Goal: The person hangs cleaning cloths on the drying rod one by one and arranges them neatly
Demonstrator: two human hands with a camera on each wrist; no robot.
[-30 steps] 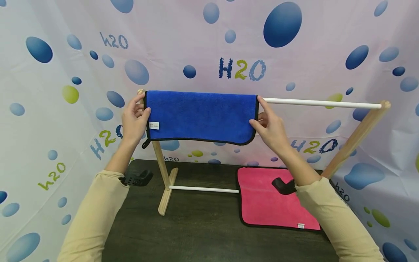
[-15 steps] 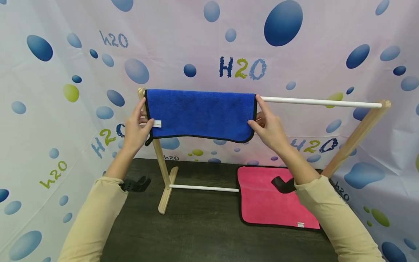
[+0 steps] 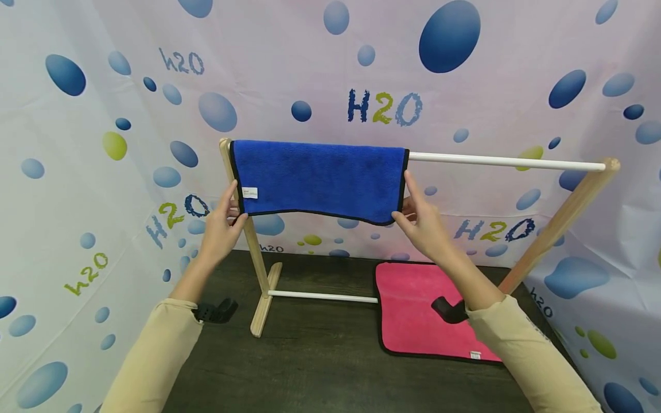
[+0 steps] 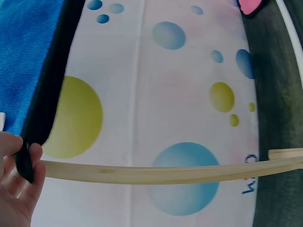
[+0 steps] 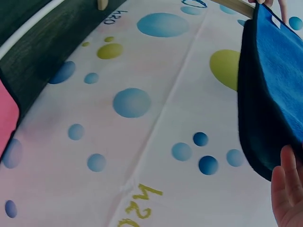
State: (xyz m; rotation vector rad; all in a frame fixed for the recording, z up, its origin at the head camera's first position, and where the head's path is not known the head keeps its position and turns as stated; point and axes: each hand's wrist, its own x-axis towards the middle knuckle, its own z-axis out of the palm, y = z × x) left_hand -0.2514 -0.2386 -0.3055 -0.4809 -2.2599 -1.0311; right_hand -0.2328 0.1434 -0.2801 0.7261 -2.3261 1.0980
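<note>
A blue towel (image 3: 320,180) with black edging hangs folded over the white top rod (image 3: 506,162) of a wooden rack, at its left end. My left hand (image 3: 219,229) pinches the towel's lower left corner, thumb in front and fingers at the side edge. The left wrist view shows a dark hanging loop (image 4: 24,165) between that hand's fingers. At the lower right corner my right hand (image 3: 426,226) holds the edge, thumb on the front face, other fingers behind. The right wrist view has the towel's back layer (image 5: 258,113) hanging behind the front one.
A pink towel (image 3: 428,310) lies flat on the dark table (image 3: 289,367), under my right forearm. The rack's left post (image 3: 254,252) and right post (image 3: 563,223) stand upright with a lower white rod (image 3: 322,296). A patterned curtain (image 3: 289,51) surrounds the table.
Both hands have slid down the side edges of the blue towel, from near the rod to its lower corners. The towel's bottom edge sits slightly higher on the left.
</note>
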